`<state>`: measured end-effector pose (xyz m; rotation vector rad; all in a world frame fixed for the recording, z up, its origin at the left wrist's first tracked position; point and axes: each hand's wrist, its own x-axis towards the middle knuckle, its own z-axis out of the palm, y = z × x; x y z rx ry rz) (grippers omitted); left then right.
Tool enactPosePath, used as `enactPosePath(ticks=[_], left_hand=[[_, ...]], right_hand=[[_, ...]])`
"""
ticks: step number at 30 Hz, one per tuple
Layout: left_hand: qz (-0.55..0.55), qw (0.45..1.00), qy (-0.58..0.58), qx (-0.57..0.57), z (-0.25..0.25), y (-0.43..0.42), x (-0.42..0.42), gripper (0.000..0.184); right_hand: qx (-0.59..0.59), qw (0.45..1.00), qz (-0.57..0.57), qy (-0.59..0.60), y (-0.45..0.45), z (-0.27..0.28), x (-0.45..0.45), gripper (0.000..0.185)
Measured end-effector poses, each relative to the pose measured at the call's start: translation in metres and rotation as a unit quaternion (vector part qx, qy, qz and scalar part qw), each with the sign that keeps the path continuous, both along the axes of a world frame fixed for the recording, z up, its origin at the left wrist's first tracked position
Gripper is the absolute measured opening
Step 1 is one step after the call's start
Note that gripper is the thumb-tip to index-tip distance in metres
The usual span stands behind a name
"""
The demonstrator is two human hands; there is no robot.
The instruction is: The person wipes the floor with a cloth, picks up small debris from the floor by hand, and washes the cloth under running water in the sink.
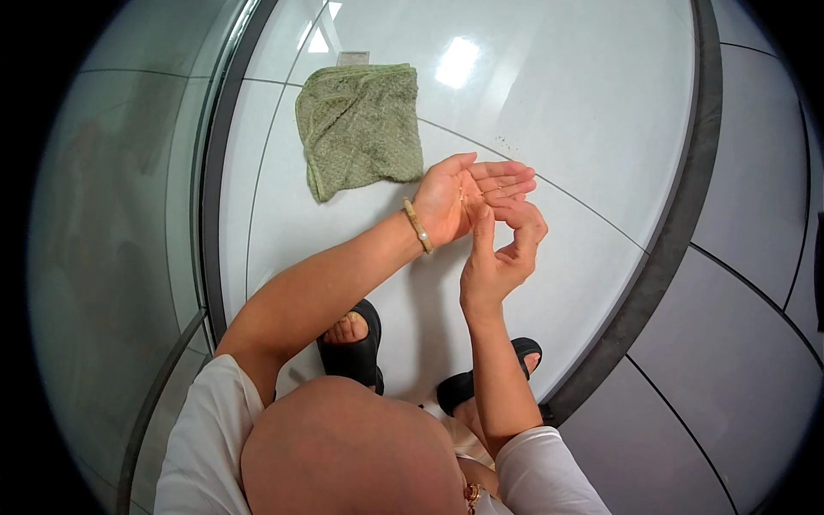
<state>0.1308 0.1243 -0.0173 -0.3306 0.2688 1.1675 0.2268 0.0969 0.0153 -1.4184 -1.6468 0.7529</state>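
My left hand [451, 199] is held palm up above the tiled floor, fingers stretched out together. Tiny gold-coloured bits [463, 196] lie on its palm and fingers, too small to name. Over that palm, my right hand [505, 249] has thumb and forefinger brought together in a pinch. Whatever sits between those fingertips, if anything, cannot be made out. A beige bracelet [418, 226] with a pearl-like bead circles my left wrist. Just beyond the left hand, a folded green towel [360, 129] rests on the floor.
Small dark specks [505, 142] dot the white tiles past my fingers. A glass panel [129, 197] stands at the left, and a dark curved sill [678, 189] borders the floor at the right. Below are my feet in black sandals [354, 354]. A small drain cover [353, 58] lies behind the towel.
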Motion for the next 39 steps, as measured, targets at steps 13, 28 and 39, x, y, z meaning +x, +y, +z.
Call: enactPosePath(ticks=[13,28,39], left_hand=[[-0.016,1.0,0.003,0.0,0.0,-0.002,0.001,0.055],[-0.035,0.998,0.03,0.033,0.0,0.001,0.0,0.054],[-0.04,0.982,0.152,0.108,-0.01,0.0,0.003,0.04]], right_hand=[[0.021,0.999,0.027,-0.026,-0.005,-0.012,0.009,0.044],[0.029,0.988,0.057,-0.144,-0.006,-0.01,0.02,0.041],[-0.04,0.996,0.074,0.021,-0.007,-0.009,0.016,0.047]])
